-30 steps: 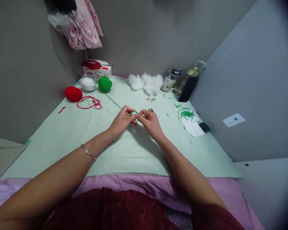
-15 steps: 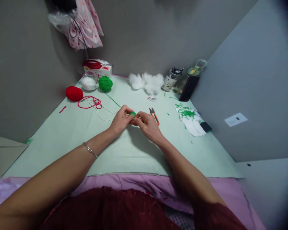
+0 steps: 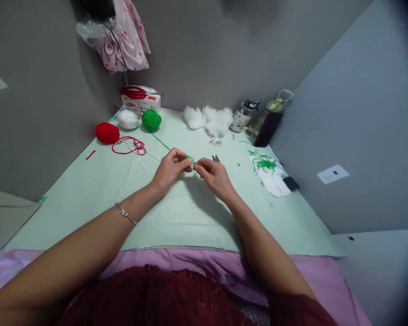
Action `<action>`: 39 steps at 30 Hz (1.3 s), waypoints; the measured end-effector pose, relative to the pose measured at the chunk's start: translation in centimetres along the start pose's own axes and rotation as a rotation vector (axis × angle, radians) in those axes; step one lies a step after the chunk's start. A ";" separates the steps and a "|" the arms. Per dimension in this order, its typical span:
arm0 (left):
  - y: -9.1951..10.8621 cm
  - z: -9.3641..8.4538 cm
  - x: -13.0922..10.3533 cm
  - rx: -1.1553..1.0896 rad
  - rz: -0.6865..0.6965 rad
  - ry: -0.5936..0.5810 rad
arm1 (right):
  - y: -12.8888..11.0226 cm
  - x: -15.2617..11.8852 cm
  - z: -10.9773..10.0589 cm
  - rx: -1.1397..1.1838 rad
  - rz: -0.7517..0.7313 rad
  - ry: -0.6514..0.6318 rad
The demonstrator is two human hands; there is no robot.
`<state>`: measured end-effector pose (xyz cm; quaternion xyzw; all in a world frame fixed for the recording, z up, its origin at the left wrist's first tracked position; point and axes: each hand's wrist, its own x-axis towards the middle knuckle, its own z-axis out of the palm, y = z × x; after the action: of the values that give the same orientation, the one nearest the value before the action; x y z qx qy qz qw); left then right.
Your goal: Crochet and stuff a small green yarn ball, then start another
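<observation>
My left hand pinches a small green yarn piece above the middle of the table. Close beside it on the right, my right hand has its thumb and finger pressed together on a bit of green yarn at the edge of that piece. A green strand runs from the left hand back to the green yarn ball. Behind the right hand, only the blade tips of the snips show; the rest is covered.
White and red yarn balls sit at the back left, near loose red yarn. White stuffing, a pen cup, a phone and a bottle stand behind. Green scraps lie on white tissue at right.
My right hand has moved slightly right, away from the left, and now covers the snips' orange handles. The view has shifted a little.
</observation>
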<state>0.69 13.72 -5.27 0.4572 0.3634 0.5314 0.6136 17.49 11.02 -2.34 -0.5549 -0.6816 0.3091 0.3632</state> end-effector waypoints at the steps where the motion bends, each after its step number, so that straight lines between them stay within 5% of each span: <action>1: 0.1 -0.1 0.0 -0.004 -0.005 0.002 | 0.0 0.0 -0.1 0.008 -0.005 -0.002; 8: 0.6 0.1 -0.2 -0.017 -0.064 -0.049 | -0.7 -0.3 -0.6 0.305 -0.140 0.092; 12: 0.7 0.1 -0.3 -0.018 -0.076 -0.058 | -0.8 -0.1 -0.9 0.545 -0.030 0.029; 16: 0.6 0.1 -0.3 -0.010 -0.070 -0.056 | -0.5 0.0 -1.0 0.302 -0.009 0.079; 20: 0.3 0.0 -0.3 0.000 -0.074 -0.061 | -0.4 0.0 -0.5 0.000 -0.044 -0.030; 29: 0.3 0.2 -0.4 -0.022 -0.088 -0.154 | -0.2 0.2 0.1 0.087 0.034 0.015; 39: -0.4 -0.1 0.4 0.023 -0.066 -0.134 | -1.2 -0.4 0.0 0.157 0.037 -0.089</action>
<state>0.78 14.11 -5.69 0.4866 0.3423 0.4750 0.6484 16.93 10.38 -1.41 -0.5230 -0.6603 0.3927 0.3692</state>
